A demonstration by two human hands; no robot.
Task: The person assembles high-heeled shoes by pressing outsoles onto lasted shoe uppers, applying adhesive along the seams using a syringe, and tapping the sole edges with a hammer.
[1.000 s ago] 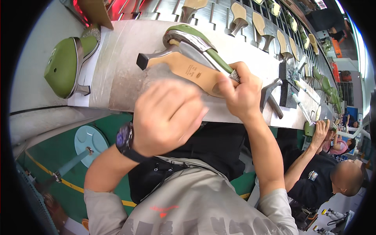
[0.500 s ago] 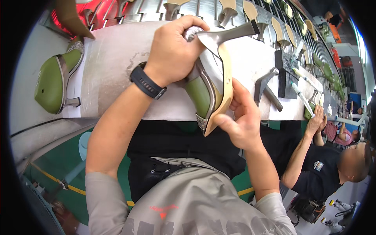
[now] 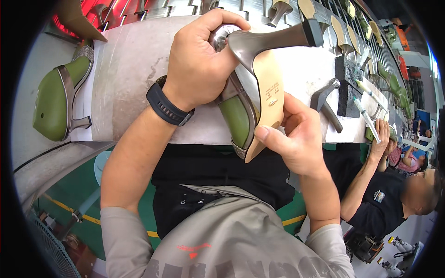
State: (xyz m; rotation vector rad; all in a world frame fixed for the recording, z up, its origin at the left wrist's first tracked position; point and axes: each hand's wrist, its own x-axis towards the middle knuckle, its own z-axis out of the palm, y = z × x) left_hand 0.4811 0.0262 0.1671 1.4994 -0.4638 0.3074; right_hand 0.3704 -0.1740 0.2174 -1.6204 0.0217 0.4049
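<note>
A high-heeled shoe is held between my hands over the bench, its tan sole (image 3: pixel 270 95) turned partly up and to the right. A green shoe last (image 3: pixel 234 121) fills it, and the dark glossy heel (image 3: pixel 273 41) points to the upper right. My left hand (image 3: pixel 200 58), with a black watch on its wrist, is closed around the heel end. Lower down, my right hand (image 3: pixel 301 134) holds the front part by the sole's edge, its thumb on the sole. The palm-side fingers of both hands are partly hidden.
Another green-lasted shoe (image 3: pixel 55 104) stands at the left. A hammer (image 3: pixel 327 104), a black block (image 3: pixel 347 88) and syringes (image 3: pixel 367 119) lie to the right. Racks behind carry several heels and soles (image 3: pixel 340 34). A co-worker (image 3: pixel 380 204) sits at the right, hands on the bench.
The shoe has tilted so that more of its sole faces up, with the heel swung closer. My right hand has shifted slightly right along with the sole; both hands keep their hold.
</note>
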